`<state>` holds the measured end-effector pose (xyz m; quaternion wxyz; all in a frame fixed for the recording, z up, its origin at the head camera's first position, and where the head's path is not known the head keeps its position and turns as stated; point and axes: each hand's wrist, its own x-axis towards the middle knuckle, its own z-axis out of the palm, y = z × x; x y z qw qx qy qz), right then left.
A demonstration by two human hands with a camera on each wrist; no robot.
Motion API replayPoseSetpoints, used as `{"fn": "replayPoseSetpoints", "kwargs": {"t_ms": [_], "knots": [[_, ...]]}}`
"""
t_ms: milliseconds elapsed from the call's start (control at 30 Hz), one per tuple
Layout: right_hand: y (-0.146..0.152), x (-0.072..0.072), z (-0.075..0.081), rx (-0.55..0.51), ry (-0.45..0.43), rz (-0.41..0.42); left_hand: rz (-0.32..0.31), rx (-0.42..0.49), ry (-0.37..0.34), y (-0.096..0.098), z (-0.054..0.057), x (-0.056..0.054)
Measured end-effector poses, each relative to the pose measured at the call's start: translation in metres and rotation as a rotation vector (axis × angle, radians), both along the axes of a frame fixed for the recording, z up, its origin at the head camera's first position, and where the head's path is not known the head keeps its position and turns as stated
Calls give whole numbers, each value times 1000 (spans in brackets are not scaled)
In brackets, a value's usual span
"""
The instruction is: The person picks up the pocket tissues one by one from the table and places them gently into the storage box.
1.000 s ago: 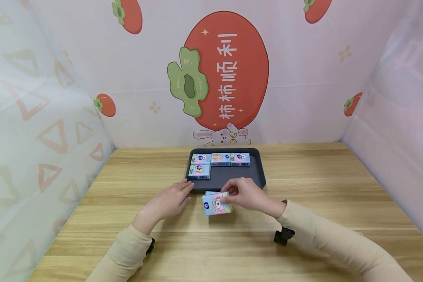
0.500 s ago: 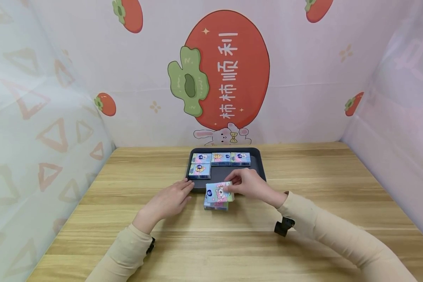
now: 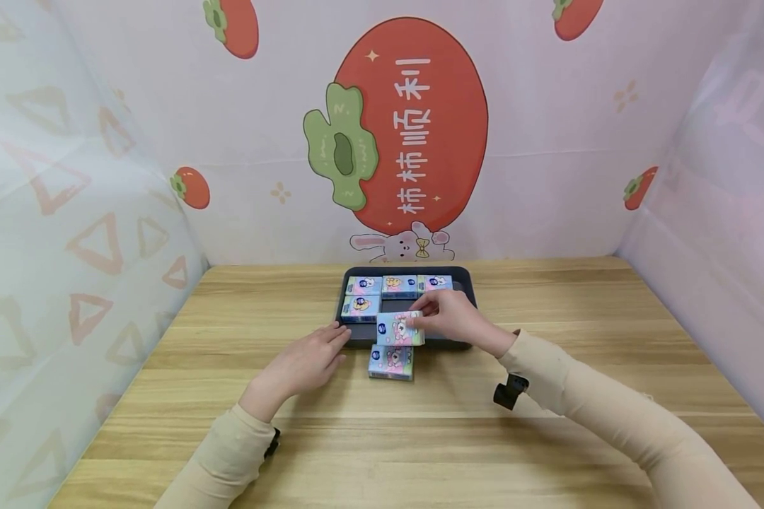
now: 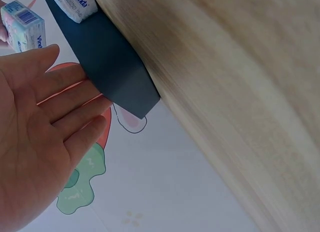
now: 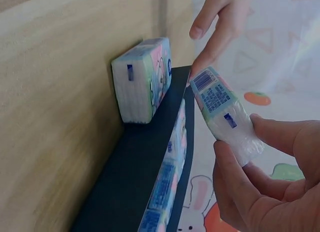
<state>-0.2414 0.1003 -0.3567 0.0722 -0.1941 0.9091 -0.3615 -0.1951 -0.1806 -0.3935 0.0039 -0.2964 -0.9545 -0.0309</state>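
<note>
My right hand (image 3: pixel 453 317) pinches a small pack of tissues (image 3: pixel 393 329) by its right end, over the front part of a dark grey tray (image 3: pixel 468 334). In the right wrist view the thumb and fingers grip the wrapped end of this tissue pack (image 5: pixel 225 109). My left hand (image 3: pixel 308 359) rests at the tray's front left corner with its fingers straight; the left wrist view shows those fingertips against the tray wall (image 4: pixel 112 61). Another tissue pack (image 3: pixel 391 363) lies on the table just in front of the tray, below the held one in the head view.
Inside the tray, three tissue packs line the back: left (image 3: pixel 363 285), middle (image 3: pixel 399 285) and right (image 3: pixel 436 282), the last partly behind my right hand. One more pack (image 3: pixel 360 308) sits in front of the left one. A patterned cloth wall (image 3: pixel 535 212) rises behind the wooden table (image 3: pixel 547 297).
My right hand has lifted the upper tissue pack off the one below and carried it forward over the tray. The lower pack is now uncovered. My left hand has stayed put.
</note>
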Motion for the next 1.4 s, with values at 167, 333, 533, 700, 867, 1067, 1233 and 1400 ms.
{"fn": "replayPoseSetpoints", "kwargs": {"t_ms": [167,333,533,700,867,1067,1233,1400], "knots": [[1,-10,-1,8,-15,-26,1,-4,-6,0,0,0],[1,-17,-1,10,-39,-50,11,-9,-21,0,0,0],[2,-23,-3,26,-33,-50,20,-15,-29,1,0,0],[1,-29,-5,22,-44,-60,24,-19,-32,1,1,0],[1,-34,-7,20,-64,-72,17,-15,-31,1,2,1],[1,-43,-10,20,-93,-84,13,-9,-32,1,2,1],[-1,-49,-10,38,-106,-82,10,-6,-27,1,2,0],[-2,-54,-11,76,-114,-86,7,-4,-21,1,2,0]]}}
